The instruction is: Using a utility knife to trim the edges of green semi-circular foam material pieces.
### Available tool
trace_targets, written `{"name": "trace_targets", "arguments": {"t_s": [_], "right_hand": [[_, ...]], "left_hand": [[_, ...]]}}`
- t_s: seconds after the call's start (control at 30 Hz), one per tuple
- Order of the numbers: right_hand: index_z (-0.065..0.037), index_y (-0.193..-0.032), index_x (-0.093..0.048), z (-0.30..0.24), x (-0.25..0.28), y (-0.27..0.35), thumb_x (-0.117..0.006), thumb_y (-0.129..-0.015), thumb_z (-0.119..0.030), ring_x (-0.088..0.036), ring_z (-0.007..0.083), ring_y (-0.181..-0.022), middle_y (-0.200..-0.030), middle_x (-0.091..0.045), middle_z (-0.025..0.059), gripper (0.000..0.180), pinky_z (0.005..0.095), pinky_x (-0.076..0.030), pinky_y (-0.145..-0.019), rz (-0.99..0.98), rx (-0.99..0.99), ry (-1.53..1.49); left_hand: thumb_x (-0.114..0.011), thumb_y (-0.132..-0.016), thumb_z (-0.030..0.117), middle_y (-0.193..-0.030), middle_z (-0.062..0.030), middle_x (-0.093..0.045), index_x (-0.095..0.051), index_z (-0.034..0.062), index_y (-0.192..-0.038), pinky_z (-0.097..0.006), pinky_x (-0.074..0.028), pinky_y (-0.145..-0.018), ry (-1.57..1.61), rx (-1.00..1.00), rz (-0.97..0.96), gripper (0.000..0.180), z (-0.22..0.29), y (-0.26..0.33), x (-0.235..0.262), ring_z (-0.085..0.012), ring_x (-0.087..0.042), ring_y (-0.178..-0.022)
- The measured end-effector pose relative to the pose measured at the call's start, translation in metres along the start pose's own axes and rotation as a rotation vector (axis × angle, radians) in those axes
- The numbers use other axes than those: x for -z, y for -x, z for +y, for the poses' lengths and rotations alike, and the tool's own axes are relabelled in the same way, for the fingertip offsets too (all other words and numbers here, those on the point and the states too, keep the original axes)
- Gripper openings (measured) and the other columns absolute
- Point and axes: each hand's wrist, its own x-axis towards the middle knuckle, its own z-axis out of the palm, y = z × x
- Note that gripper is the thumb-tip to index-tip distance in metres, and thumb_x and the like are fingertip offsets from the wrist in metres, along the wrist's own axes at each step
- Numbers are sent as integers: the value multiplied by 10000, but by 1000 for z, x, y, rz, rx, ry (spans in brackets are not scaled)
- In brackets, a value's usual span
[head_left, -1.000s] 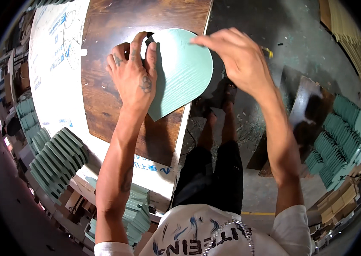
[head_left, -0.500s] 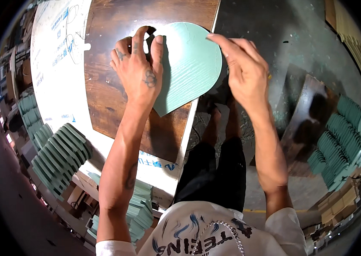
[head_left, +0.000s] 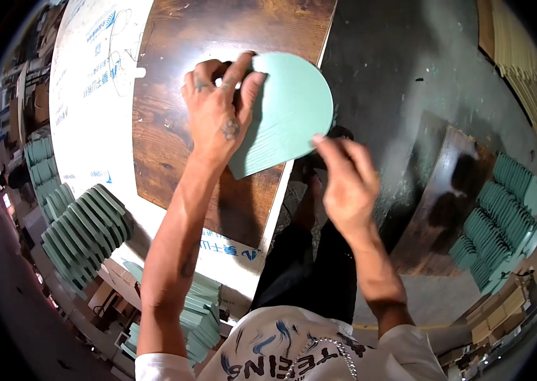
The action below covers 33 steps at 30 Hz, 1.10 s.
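we're pressing our left hand [head_left: 221, 117] flat on the pale green panel [head_left: 290, 114], fingers spread apart along its left edge, pinning it to the dark wooden board [head_left: 173, 159]. the panel is lying half over the board's right edge, rounded end up. our right hand [head_left: 344, 184] is touching its lower right edge with fingertips together. stacks of green panels [head_left: 84, 232] are sitting at left.

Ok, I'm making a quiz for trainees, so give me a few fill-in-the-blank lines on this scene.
1. The left hand presses a pale ____ panel flat.
2. The panel lies on a dark ____ board.
3. The right hand touches the panel's ____ edge.

Missing words: green; wooden; lower
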Motion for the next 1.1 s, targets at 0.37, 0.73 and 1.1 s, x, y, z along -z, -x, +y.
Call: {"name": "trace_targets", "arguments": {"t_s": [0.37, 0.73, 1.1], "right_hand": [[-275, -1259, -730, 54, 38, -151, -564, -869, 88, -642, 195, -901, -996, -694, 23, 557, 349, -511, -859, -589, 622, 384], [-246, -1244, -715, 40, 71, -83, -613, -951, -60, -600, 155, -897, -917, -634, 4, 363, 310, -473, -835, -745, 717, 361], [-51, -1336, -658, 25, 36, -69, -600, -982, 8, -726, 197, -893, -1135, -737, 134, 364, 301, -611, -788, -378, -228, -360]], "left_hand": [[-634, -919, 109, -1025, -123, -572, -552, 41, -1067, -454, -405, -861, 121, -263, -19, 182, -4, -28, -8, -312, -516, -949], [-658, -914, 76, -1016, -118, -583, -554, 41, -1066, -442, -414, -851, 178, -284, 21, 187, -6, -28, -11, -321, -525, -937], [-547, -998, 585, -1210, -282, -512, -463, -36, -1377, -557, -408, -1011, -177, 282, -65, 733, 14, -6, 16, -400, -500, -1149]]}}
